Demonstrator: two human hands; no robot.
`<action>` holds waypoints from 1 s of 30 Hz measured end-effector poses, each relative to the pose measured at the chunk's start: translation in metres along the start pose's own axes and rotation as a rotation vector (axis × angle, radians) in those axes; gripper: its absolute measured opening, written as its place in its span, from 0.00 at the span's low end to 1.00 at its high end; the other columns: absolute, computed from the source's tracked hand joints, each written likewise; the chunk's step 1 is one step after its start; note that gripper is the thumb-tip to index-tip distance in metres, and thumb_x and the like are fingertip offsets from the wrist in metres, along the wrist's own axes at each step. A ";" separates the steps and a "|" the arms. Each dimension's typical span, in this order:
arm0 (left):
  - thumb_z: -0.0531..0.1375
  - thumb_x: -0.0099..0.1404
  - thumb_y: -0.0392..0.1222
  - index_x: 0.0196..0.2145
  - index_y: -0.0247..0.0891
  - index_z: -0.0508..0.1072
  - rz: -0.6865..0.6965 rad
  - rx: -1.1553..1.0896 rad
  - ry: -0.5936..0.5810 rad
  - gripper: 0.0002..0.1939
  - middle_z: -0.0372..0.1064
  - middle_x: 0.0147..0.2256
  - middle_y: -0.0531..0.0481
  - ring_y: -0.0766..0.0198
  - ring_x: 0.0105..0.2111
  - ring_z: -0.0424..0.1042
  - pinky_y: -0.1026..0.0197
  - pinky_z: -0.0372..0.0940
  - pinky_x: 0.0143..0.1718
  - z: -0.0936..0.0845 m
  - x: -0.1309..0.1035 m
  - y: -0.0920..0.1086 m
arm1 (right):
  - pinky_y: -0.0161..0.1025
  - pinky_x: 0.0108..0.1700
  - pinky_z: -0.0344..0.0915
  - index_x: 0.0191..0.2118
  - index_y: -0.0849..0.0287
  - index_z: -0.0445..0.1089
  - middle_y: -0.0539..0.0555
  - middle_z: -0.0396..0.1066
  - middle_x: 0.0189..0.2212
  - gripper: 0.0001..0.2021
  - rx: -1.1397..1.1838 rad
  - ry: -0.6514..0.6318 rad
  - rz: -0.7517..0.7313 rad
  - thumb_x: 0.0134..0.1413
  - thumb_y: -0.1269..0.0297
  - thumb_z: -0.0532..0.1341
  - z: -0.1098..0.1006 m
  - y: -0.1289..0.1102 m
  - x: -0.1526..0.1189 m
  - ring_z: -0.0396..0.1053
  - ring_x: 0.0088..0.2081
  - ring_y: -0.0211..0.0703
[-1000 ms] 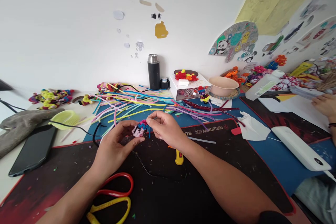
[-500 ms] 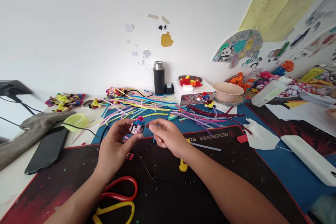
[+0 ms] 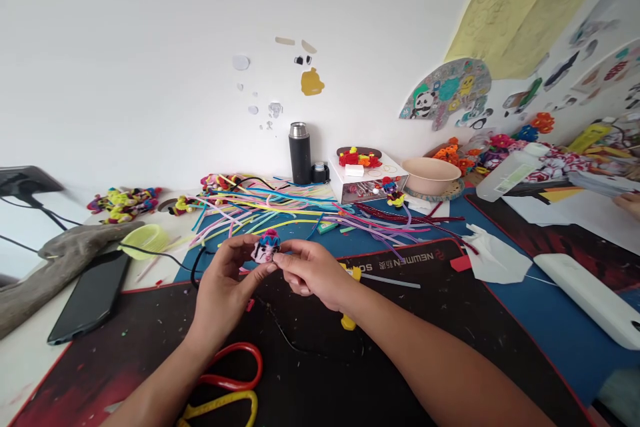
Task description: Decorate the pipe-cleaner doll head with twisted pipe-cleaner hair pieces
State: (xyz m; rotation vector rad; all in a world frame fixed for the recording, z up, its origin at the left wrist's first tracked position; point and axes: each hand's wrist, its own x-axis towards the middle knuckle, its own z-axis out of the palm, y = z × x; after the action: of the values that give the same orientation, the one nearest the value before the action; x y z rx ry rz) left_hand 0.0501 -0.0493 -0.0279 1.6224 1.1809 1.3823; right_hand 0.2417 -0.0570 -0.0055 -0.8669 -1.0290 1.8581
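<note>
A small doll head [image 3: 265,250] with a white face, blue trim and a pink-red top is held up above the black mat [image 3: 320,373]. My left hand [image 3: 227,280] grips it from the left between thumb and fingers. From the right, my right hand [image 3: 307,270] meets it with pinched fingertips at the face's lower right edge; whatever those fingertips hold is too small to make out. Red-handled scissors [image 3: 255,367] and a yellow handle [image 3: 225,403] lie below my left wrist. Beside my right wrist is a yellow tool [image 3: 349,322], partly covered.
Colourful pipe cleaners [image 3: 280,203] spread behind my hands, before a black flask [image 3: 300,153] and a white box [image 3: 367,177]. A phone [image 3: 90,293] lies left, a white case [image 3: 585,300] right. Another person's hand [image 3: 627,203] shows at the right edge.
My right hand has moved left, and its fingertips now meet the doll head, where there was a gap before. The view has shifted slightly.
</note>
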 end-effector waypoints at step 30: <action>0.77 0.59 0.56 0.45 0.43 0.77 -0.099 -0.171 -0.073 0.23 0.80 0.44 0.46 0.53 0.45 0.80 0.53 0.78 0.48 -0.002 0.006 0.015 | 0.35 0.21 0.42 0.41 0.59 0.73 0.38 0.55 0.16 0.25 -0.086 0.175 -0.187 0.51 0.42 0.74 -0.012 -0.012 0.004 0.47 0.18 0.30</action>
State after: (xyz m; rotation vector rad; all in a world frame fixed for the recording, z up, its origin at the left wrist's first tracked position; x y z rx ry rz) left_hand 0.0515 -0.0493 -0.0116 1.4626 1.0563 1.3126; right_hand 0.2538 -0.0458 -0.0007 -0.9328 -1.0481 1.5635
